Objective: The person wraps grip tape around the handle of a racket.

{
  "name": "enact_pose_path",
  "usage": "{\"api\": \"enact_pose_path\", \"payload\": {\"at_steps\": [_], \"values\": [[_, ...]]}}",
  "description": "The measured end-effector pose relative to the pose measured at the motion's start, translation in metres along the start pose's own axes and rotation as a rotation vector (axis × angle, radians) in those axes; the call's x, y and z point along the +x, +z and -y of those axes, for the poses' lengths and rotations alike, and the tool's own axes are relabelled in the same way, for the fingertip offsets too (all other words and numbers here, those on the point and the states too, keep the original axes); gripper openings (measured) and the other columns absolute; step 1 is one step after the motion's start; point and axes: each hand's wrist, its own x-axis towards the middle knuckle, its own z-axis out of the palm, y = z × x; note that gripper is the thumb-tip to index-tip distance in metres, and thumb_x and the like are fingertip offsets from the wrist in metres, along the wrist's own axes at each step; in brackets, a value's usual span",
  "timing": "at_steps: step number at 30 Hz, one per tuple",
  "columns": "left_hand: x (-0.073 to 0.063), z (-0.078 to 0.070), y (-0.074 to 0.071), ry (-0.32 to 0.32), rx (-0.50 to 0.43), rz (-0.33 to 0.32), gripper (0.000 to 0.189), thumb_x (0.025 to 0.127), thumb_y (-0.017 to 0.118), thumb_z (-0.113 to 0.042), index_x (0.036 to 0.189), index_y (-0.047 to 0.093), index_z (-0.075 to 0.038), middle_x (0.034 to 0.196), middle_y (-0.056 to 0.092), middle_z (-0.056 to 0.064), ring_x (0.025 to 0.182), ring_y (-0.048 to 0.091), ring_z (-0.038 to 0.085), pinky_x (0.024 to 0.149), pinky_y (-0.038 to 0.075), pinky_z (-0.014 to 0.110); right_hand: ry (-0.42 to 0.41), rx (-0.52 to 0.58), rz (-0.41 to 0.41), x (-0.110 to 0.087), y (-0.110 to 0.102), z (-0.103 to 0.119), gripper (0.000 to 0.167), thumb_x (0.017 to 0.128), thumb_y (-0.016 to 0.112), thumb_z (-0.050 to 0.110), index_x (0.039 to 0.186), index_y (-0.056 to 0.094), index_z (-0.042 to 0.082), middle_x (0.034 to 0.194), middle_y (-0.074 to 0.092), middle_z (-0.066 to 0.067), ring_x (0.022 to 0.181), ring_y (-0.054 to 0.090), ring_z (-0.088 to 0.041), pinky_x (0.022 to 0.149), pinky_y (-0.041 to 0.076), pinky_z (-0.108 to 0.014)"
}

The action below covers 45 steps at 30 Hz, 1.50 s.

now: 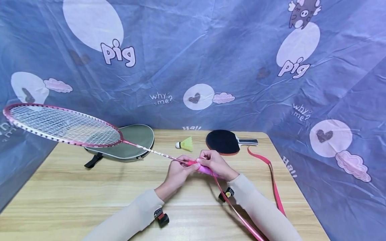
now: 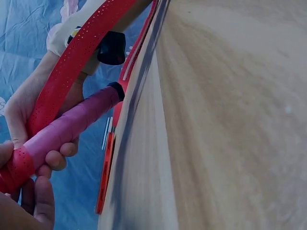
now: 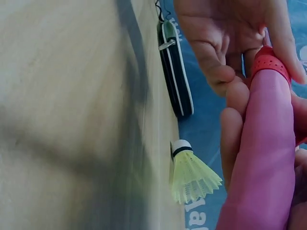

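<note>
A badminton racket (image 1: 158, 153) is held above the table, its strung head to the left. My left hand (image 1: 177, 173) grips it where the shaft meets the handle. My right hand (image 1: 216, 164) curls its fingers round the pink-purple handle (image 2: 72, 122). Perforated red grip tape (image 2: 64, 74) is wound round the handle's upper end, seen as a red band (image 3: 271, 64) in the right wrist view. From there the tape's loose length trails down past my right forearm. Its exact hold between my right thumb and fingers is partly hidden.
Behind the racket lie a green paddle case (image 1: 135, 139), a yellow shuttlecock (image 1: 185, 144) and a black table tennis paddle (image 1: 222, 141). More red tape (image 1: 275, 182) lies along the table's right side. Patterned blue cloth (image 1: 193, 60) hangs around the wooden table (image 1: 75, 197).
</note>
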Motion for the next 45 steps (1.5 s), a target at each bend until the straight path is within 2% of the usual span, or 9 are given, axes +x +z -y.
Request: {"api": "enact_pose_path", "payload": {"at_steps": [8, 15, 22, 26, 29, 32, 37, 40, 45], "values": [[0.002, -0.003, -0.002, -0.038, 0.002, -0.042, 0.024, 0.077, 0.084, -0.011, 0.097, 0.075, -0.002, 0.090, 0.077, 0.007, 0.076, 0.064, 0.012, 0.071, 0.052, 0.027, -0.022, -0.277, -0.080, -0.001, -0.007, 0.007, 0.020, 0.089, 0.075, 0.018, 0.075, 0.066, 0.006, 0.065, 0.052, 0.009, 0.064, 0.044, -0.006, 0.057, 0.035, -0.018], [0.001, -0.003, -0.003, -0.066, -0.037, -0.016, 0.035, 0.074, 0.080, -0.001, 0.107, 0.071, 0.003, 0.097, 0.077, 0.009, 0.083, 0.067, 0.011, 0.073, 0.052, 0.023, 0.030, -0.365, -0.009, 0.005, -0.018, 0.004, 0.016, 0.088, 0.077, 0.024, 0.084, 0.075, 0.009, 0.071, 0.065, 0.008, 0.071, 0.052, -0.007, 0.061, 0.041, -0.018], [0.001, 0.001, -0.003, -0.079, -0.073, 0.005, 0.038, 0.071, 0.078, 0.005, 0.108, 0.066, 0.005, 0.089, 0.074, 0.004, 0.077, 0.067, 0.012, 0.071, 0.053, 0.024, 0.078, -0.220, 0.144, 0.008, -0.027, 0.002, 0.018, 0.092, 0.071, 0.013, 0.096, 0.074, -0.004, 0.068, 0.061, 0.008, 0.060, 0.047, -0.005, 0.051, 0.039, -0.016], [-0.002, -0.001, -0.001, -0.068, -0.083, -0.002, 0.037, 0.070, 0.080, 0.006, 0.105, 0.066, 0.006, 0.085, 0.073, 0.004, 0.074, 0.066, 0.012, 0.069, 0.053, 0.024, 0.121, -0.183, 0.215, 0.008, -0.032, 0.004, 0.020, 0.095, 0.066, 0.008, 0.103, 0.071, -0.009, 0.072, 0.063, 0.007, 0.065, 0.053, -0.005, 0.055, 0.049, -0.017], [-0.003, -0.002, -0.001, -0.053, -0.071, -0.002, 0.036, 0.069, 0.080, 0.007, 0.103, 0.068, 0.004, 0.087, 0.074, 0.007, 0.077, 0.066, 0.013, 0.071, 0.053, 0.023, 0.109, -0.202, 0.235, 0.009, -0.034, 0.003, 0.020, 0.096, 0.065, 0.008, 0.105, 0.071, -0.009, 0.075, 0.064, 0.006, 0.068, 0.054, -0.006, 0.059, 0.050, -0.018], [-0.003, -0.003, -0.002, -0.043, -0.059, 0.015, 0.035, 0.068, 0.079, 0.008, 0.102, 0.069, 0.003, 0.090, 0.074, 0.008, 0.081, 0.066, 0.013, 0.075, 0.053, 0.023, 0.086, -0.193, 0.228, 0.010, -0.036, 0.000, 0.018, 0.095, 0.066, 0.009, 0.101, 0.072, -0.006, 0.072, 0.061, 0.007, 0.065, 0.049, -0.005, 0.056, 0.042, -0.016], [-0.001, -0.006, -0.003, -0.013, -0.065, 0.036, 0.032, 0.069, 0.077, 0.012, 0.100, 0.070, 0.005, 0.095, 0.075, 0.008, 0.083, 0.066, 0.013, 0.075, 0.053, 0.022, 0.094, -0.080, 0.234, 0.012, -0.034, -0.005, 0.010, 0.096, 0.064, 0.011, 0.089, 0.070, 0.006, 0.071, 0.060, 0.010, 0.066, 0.048, -0.005, 0.057, 0.038, -0.016], [-0.001, -0.007, -0.003, 0.010, -0.079, 0.043, 0.030, 0.068, 0.077, 0.014, 0.097, 0.069, 0.006, 0.095, 0.072, 0.006, 0.083, 0.064, 0.012, 0.073, 0.052, 0.021, 0.121, 0.048, 0.296, 0.012, -0.032, -0.008, 0.015, 0.099, 0.057, 0.009, 0.087, 0.065, 0.010, 0.075, 0.064, 0.007, 0.070, 0.061, -0.006, 0.065, 0.051, -0.016], [0.000, -0.005, -0.004, 0.024, -0.085, 0.059, 0.030, 0.067, 0.074, 0.018, 0.094, 0.068, 0.007, 0.095, 0.068, 0.005, 0.084, 0.063, 0.013, 0.077, 0.053, 0.021, 0.177, 0.243, 0.418, 0.010, -0.031, -0.014, 0.019, 0.104, 0.044, 0.007, 0.091, 0.058, 0.008, 0.089, 0.072, -0.004, 0.078, 0.077, -0.022, 0.076, 0.064, -0.034]]}}
